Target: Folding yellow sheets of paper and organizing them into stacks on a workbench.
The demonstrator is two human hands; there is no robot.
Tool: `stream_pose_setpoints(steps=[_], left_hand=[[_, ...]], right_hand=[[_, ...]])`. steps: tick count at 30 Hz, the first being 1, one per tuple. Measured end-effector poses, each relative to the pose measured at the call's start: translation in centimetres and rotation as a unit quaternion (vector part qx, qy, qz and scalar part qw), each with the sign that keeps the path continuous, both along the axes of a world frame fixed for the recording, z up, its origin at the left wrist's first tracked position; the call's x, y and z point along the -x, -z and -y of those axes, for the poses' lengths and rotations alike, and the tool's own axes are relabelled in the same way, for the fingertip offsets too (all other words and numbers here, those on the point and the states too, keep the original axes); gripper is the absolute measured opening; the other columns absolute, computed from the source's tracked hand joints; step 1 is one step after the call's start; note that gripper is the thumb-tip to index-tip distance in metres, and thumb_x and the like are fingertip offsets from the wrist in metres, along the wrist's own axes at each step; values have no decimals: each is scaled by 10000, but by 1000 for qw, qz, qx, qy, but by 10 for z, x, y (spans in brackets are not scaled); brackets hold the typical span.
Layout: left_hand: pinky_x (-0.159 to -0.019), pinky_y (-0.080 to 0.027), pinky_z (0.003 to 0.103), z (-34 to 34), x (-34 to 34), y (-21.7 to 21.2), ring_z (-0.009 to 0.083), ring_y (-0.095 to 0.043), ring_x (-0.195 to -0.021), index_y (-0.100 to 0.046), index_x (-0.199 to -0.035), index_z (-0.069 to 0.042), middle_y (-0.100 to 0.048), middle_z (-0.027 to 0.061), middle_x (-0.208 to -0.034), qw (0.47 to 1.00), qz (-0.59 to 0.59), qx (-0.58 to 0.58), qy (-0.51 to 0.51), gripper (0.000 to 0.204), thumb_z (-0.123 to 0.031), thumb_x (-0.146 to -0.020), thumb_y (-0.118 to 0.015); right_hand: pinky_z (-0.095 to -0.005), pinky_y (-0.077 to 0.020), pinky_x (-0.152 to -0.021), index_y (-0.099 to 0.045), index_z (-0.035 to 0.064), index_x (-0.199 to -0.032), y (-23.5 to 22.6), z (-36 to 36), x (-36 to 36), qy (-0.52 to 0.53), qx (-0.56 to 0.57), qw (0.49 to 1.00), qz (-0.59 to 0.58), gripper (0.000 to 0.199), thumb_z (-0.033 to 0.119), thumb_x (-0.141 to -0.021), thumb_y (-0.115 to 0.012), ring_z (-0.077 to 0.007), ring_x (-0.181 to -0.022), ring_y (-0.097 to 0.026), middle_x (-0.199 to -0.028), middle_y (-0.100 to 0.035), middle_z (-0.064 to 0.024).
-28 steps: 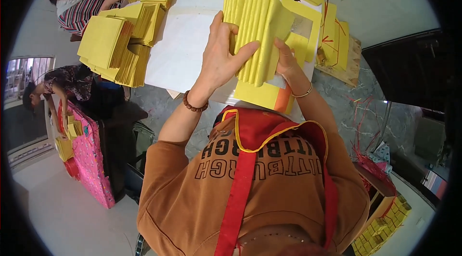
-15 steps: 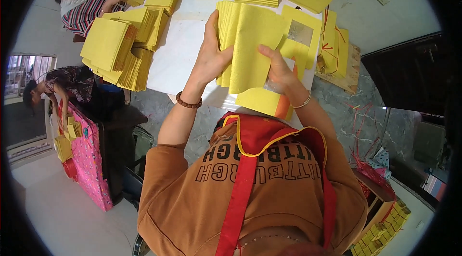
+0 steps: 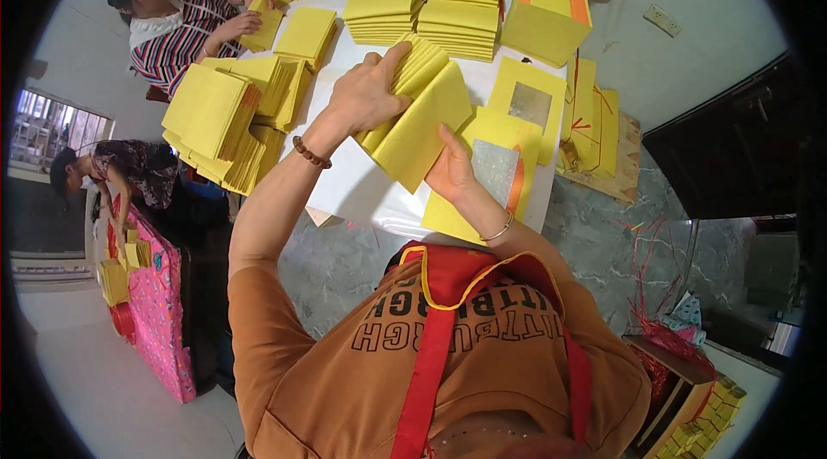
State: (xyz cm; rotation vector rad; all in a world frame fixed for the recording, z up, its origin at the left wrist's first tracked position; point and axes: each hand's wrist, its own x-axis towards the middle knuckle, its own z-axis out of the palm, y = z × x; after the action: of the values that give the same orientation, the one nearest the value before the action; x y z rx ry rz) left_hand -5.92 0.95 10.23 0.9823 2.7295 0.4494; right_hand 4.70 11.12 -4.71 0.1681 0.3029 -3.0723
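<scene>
Yellow in the head view, a pleated paper sheaf (image 3: 435, 127) is held at a tilt above the middle of the white desk (image 3: 332, 196), its narrow folds toward the far left and a broad smooth panel toward the near right. The left hand (image 3: 369, 93) reaches over it from the left, its grip clasping the folds, fingers bent over the far end and thumb on the upper side; a brown bead bracelet (image 3: 312, 153) circles that wrist. The right hand (image 3: 454, 168) has its grip pinching the panel's right edge, thumb on top, the other fingers largely hidden; a thin bangle (image 3: 500, 228) sits on its wrist. Just right of the sheaf and partly beneath the right hand lie flat yellow sheets (image 3: 495, 127) with grey panels, one bearing an orange strip. On the far side of the desk, folded yellow stacks (image 3: 385, 2) stand in two columns, next to a yellow box (image 3: 544, 28) with orange patches. More yellow piles (image 3: 211, 110) crowd the left edge. Beyond them a co-worker (image 3: 185, 24) in a striped top has both hands on a yellow packet (image 3: 264, 25). Right of the desk, red-tied bundles (image 3: 594, 127) rest on a wooden board (image 3: 627, 168).
</scene>
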Motion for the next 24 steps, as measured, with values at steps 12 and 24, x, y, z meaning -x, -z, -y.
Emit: stream_pose_setpoints(steps=[12, 24], left_hand=[[-894, -423, 368, 17, 23, -2, 330, -544, -1037, -316, -1374, -134, -508, 212, -1195, 991, 91, -93, -11, 833, -312, -638, -663], [-818, -454, 305, 40, 41, 28, 224, -577, -943, -336, -1352, -26, -569, 156, -1055, 892, 320, -312, -65, 764, -171, -684, -677]], right_hand=[[-403, -384, -978, -449, 112, -1242, 8, -8, 4, -8, -25, 999, 34, 459, 300, -851, -596, -219, -1131, -492, -1206, -528, -48], [-380, -427, -922, -461, 94, -1231, 8, -39, -17, -51, -38, 997, 51, 391, 277, -895, -537, -199, -1065, -539, -1154, -564, -48]])
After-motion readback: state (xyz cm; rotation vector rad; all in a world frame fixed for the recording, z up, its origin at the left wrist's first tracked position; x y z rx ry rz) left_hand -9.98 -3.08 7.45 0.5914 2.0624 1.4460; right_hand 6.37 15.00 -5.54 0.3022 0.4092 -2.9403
